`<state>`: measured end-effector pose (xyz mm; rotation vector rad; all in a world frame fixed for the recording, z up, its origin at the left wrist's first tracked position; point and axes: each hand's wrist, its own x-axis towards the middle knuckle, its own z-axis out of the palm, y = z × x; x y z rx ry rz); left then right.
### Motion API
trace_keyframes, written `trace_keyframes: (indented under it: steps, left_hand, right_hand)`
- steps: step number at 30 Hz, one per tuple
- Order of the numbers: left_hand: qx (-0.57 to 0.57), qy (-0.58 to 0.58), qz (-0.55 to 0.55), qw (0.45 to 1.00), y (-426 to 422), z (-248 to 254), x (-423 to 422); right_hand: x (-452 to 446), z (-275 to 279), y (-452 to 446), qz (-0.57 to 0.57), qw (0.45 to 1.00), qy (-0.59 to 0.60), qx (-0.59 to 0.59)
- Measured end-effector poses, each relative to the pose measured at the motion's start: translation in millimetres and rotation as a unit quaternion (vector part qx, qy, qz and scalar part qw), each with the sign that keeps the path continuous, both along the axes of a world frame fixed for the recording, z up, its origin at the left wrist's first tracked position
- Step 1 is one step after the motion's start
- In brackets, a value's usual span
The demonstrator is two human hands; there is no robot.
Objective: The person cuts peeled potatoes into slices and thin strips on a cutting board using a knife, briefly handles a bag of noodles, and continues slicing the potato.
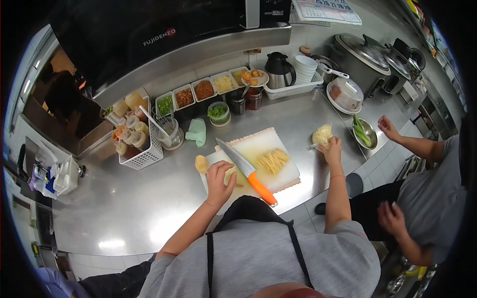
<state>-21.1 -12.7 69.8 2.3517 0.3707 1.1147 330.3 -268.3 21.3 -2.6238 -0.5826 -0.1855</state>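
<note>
My left hand [220,183] hovers at the left side of the white cutting board [292,171], fingers apart and slightly curled, near a piece of peeled yellow root [201,164]. A knife with an orange handle [262,187] lies diagonally across the board. To its right is a pile of thin yellow strips [272,161]. Off to the right, my right hand [332,149] has its fingers closed on a plastic bag of pale yellow shreds [322,134], which rests on the steel counter.
Behind the board stand trays of toppings [204,90], a green tub [218,113] and a green cloth [197,132]. A basket of sauce bottles [141,154] is at left. At right are a metal bowl [365,134], a covered plate [345,94] and a co-worker's hands.
</note>
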Motion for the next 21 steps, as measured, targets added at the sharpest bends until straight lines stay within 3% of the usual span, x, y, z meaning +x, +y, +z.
trace_keyframes:
  steps: [1,3,6,9,10,12,13,17,21]
  left_hand:
    - [-0.012,-0.018,-0.004,1.000,-2.3,6.4,4.5]
    - [-0.031,-0.010,-0.014,0.999,-8.6,14.0,7.7]
    - [-0.076,-0.018,-0.078,0.994,-20.4,43.6,4.5]
    - [0.011,-0.020,-0.114,0.993,-27.8,88.9,-1.0]
    - [0.012,-0.018,-0.115,0.993,-27.3,96.8,-2.2]
    - [-0.054,-0.033,-0.215,0.975,-25.3,105.9,-6.6]
    - [-0.054,-0.033,-0.214,0.975,-20.2,103.9,-12.0]
    - [-0.077,-0.037,-0.207,0.975,4.0,91.2,-40.4]
    - [-0.040,-0.043,-0.193,0.979,10.7,89.8,-59.5]
  right_hand:
    - [-4.3,-5.6,-0.7,-0.010,0.995,-0.032,0.098]
    - [-6.1,-6.4,-0.8,-0.004,0.986,-0.093,0.136]
    - [-47.4,48.4,7.9,0.155,0.952,0.024,0.262]
    - [-116.5,121.3,33.4,0.312,0.859,0.249,0.320]
    - [-139.4,135.2,45.1,0.362,0.810,0.304,0.347]
    - [-181.0,145.2,72.7,0.447,0.722,0.362,0.384]
    - [-196.9,146.7,84.3,0.485,0.689,0.366,0.395]
    - [-224.3,139.8,107.8,0.524,0.695,0.377,0.316]
    - [-233.6,133.6,114.4,0.569,0.666,0.405,0.261]
